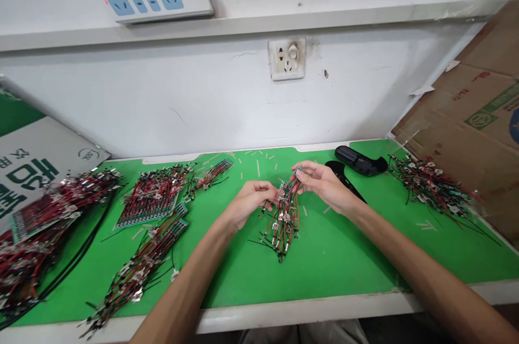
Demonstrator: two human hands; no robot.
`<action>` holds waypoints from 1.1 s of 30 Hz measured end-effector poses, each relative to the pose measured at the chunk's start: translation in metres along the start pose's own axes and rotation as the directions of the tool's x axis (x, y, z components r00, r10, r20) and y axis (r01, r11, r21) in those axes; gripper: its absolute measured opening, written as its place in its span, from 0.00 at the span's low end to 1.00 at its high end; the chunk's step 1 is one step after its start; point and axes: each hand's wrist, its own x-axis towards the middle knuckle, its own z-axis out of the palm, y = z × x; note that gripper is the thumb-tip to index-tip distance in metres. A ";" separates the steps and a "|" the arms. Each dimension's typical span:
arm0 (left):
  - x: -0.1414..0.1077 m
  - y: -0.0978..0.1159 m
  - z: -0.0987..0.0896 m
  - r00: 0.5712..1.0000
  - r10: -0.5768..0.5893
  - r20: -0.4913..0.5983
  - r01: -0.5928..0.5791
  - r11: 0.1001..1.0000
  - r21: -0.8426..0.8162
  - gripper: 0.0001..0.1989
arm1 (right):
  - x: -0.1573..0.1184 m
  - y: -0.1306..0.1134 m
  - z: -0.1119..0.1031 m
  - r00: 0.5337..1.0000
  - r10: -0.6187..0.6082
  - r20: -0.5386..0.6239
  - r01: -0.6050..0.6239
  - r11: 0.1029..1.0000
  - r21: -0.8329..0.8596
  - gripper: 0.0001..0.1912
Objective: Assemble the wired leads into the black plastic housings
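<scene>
Forearms (192, 279) reach in from the bottom edge. Mid-picture, over the green mat (324, 263), my right hand (320, 184) pinches the top of a wired bundle (286, 219); my left hand (255, 198), fingers nearly closed, pinches its wires. This bundle seems midway. Left piles (150, 200) and a right pile (433, 187) wait; which are finished, I cannot tell.

Left of me, box (67, 130): big dark-green Chinese characters (32, 174), tilted, cut by the edge and the stuff in front; upper one looks like 怡, can't make out the lower. Smaller pair beside them, I read 用, the other probably 饮. Near the corner, a ringed volume mark (88, 154), ends in 55L. Right of me, carton (458, 117): red characters (481, 75), too blurred; green band with round pale sign (481, 119); blue round logo (514, 126), cut off.
</scene>
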 end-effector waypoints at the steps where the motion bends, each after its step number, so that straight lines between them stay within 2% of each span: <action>1: 0.000 0.001 -0.001 1.000 -0.008 -0.004 0.008 1.000 -0.020 0.13 | 0.000 0.000 -0.001 1.000 -0.010 -0.017 0.010 1.000 -0.014 0.22; 4: 0.000 0.003 -0.003 1.000 -0.026 -0.013 0.025 0.998 -0.057 0.16 | 0.002 -0.001 -0.002 0.998 -0.038 -0.056 0.034 0.996 -0.086 0.22; 6: 0.000 0.003 -0.003 0.999 -0.021 -0.037 0.018 0.997 -0.072 0.17 | 0.001 -0.003 -0.003 0.998 -0.037 -0.043 0.032 0.994 -0.101 0.21; 14: 0.005 -0.001 -0.003 0.995 -0.004 -0.105 -0.007 0.995 -0.101 0.15 | -0.003 -0.004 0.002 0.982 0.097 0.163 -0.079 0.990 -0.115 0.22; 18: 0.005 -0.001 -0.003 0.984 0.042 -0.176 -0.060 0.993 -0.097 0.13 | -0.005 -0.001 0.004 0.960 0.188 0.208 -0.169 0.980 -0.104 0.23; 21: 0.004 0.000 -0.002 0.977 0.054 -0.208 -0.070 0.995 -0.074 0.13 | -0.005 -0.001 0.004 0.971 0.177 0.159 -0.172 0.984 -0.041 0.22; 27: 0.003 0.000 0.002 0.987 0.074 -0.140 -0.073 0.997 0.011 0.18 | -0.001 -0.001 -0.004 0.992 0.126 -0.031 -0.123 0.989 0.081 0.23; 33: 0.004 -0.002 0.001 0.981 0.094 -0.169 -0.090 0.995 0.035 0.19 | -0.001 0.001 -0.004 0.985 0.174 0.012 -0.175 0.984 0.025 0.26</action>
